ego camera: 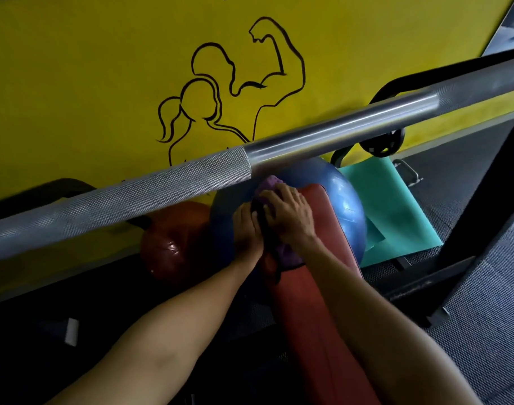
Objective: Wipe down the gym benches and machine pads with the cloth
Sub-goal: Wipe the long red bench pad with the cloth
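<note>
A long red padded bench runs from the bottom centre up toward the wall. A purple cloth lies over the bench's far end, with part of it showing beyond my fingers. My right hand lies on top of the cloth with its fingers spread, pressing it onto the pad. My left hand is against the bench's left edge beside the cloth, its fingers bent over the edge; its fingertips are hidden.
A steel barbell crosses the view just above my hands. Behind the bench sit a blue exercise ball, a red ball and a teal mat. A black rack upright stands right. A yellow wall lies ahead.
</note>
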Demonstrator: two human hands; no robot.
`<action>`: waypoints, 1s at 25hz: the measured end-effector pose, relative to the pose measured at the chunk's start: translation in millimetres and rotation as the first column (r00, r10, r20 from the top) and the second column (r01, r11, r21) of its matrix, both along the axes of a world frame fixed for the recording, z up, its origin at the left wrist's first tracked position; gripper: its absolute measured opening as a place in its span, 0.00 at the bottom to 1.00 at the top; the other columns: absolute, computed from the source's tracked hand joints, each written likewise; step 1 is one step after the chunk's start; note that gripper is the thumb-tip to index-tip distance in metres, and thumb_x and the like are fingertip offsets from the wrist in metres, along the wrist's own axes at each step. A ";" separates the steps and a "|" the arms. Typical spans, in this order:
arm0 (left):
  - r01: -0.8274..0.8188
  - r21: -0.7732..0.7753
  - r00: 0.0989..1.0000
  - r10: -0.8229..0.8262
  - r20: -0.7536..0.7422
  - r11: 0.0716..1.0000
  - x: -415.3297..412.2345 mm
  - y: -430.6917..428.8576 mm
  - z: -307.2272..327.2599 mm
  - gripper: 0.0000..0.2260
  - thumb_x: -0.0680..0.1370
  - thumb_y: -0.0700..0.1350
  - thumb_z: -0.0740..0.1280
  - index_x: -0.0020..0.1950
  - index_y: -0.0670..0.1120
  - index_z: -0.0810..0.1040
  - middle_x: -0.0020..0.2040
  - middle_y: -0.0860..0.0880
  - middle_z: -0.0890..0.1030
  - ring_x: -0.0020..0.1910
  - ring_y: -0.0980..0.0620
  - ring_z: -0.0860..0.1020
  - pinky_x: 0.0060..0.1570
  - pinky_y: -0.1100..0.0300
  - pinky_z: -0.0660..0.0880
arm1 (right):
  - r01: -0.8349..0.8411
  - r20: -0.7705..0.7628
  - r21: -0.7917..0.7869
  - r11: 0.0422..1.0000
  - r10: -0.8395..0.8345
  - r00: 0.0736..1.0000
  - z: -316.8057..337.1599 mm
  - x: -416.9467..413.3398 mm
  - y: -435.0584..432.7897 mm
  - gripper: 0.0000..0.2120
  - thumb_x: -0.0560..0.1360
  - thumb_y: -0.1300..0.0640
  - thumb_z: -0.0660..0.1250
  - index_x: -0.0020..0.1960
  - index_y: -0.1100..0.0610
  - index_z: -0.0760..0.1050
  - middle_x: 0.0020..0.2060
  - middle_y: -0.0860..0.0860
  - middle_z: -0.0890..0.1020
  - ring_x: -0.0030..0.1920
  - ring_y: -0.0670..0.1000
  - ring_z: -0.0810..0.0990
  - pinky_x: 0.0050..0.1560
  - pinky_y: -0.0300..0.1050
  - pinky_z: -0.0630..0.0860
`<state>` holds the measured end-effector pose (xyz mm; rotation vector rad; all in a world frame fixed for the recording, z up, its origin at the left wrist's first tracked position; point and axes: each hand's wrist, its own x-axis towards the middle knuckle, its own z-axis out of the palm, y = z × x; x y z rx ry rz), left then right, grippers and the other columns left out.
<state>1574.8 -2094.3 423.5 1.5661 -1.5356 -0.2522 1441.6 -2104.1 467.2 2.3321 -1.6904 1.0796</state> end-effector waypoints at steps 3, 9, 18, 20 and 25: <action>-0.012 -0.028 0.999 0.011 -0.032 1.000 -3.6 7.6 4.9 0.19 0.83 0.45 0.54 0.64 0.34 0.76 0.60 0.37 0.77 0.61 0.46 0.71 0.65 0.55 0.66 | 0.234 0.124 0.049 0.971 -0.238 0.963 -4.8 -36.4 -14.3 0.18 0.74 0.54 0.62 0.62 0.52 0.78 0.60 0.60 0.77 0.58 0.65 0.77 0.61 0.59 0.74; 0.036 0.021 0.985 -0.039 0.167 0.999 4.5 0.5 2.2 0.21 0.83 0.48 0.54 0.66 0.36 0.76 0.64 0.37 0.78 0.63 0.38 0.75 0.67 0.50 0.67 | 0.194 0.106 0.136 0.972 -0.209 0.972 -35.7 11.1 60.2 0.22 0.79 0.46 0.64 0.72 0.46 0.73 0.75 0.58 0.68 0.78 0.63 0.60 0.78 0.61 0.58; 0.277 -0.017 0.793 -0.218 0.569 0.961 5.6 -9.8 9.1 0.18 0.84 0.43 0.56 0.71 0.39 0.73 0.68 0.41 0.76 0.67 0.42 0.74 0.69 0.45 0.68 | 0.440 0.388 0.414 0.797 -0.591 0.707 -12.6 -46.9 3.6 0.17 0.81 0.46 0.61 0.69 0.45 0.73 0.73 0.56 0.67 0.68 0.64 0.72 0.65 0.56 0.72; 0.336 0.045 0.765 -0.301 0.569 0.941 -2.0 -17.7 17.7 0.20 0.83 0.44 0.54 0.72 0.38 0.72 0.70 0.40 0.75 0.69 0.41 0.73 0.69 0.45 0.67 | 0.429 0.319 0.264 0.864 -0.498 0.806 -30.2 -35.7 28.3 0.19 0.79 0.48 0.64 0.70 0.46 0.75 0.76 0.59 0.66 0.75 0.64 0.65 0.74 0.58 0.65; 0.406 0.091 0.659 -0.360 0.660 0.909 -19.7 -20.7 25.5 0.23 0.84 0.48 0.56 0.77 0.40 0.67 0.75 0.41 0.70 0.74 0.43 0.69 0.72 0.45 0.66 | 0.361 0.168 0.155 0.920 -0.385 0.908 -85.3 -60.9 107.5 0.27 0.77 0.40 0.67 0.73 0.48 0.74 0.76 0.61 0.67 0.77 0.64 0.63 0.76 0.63 0.61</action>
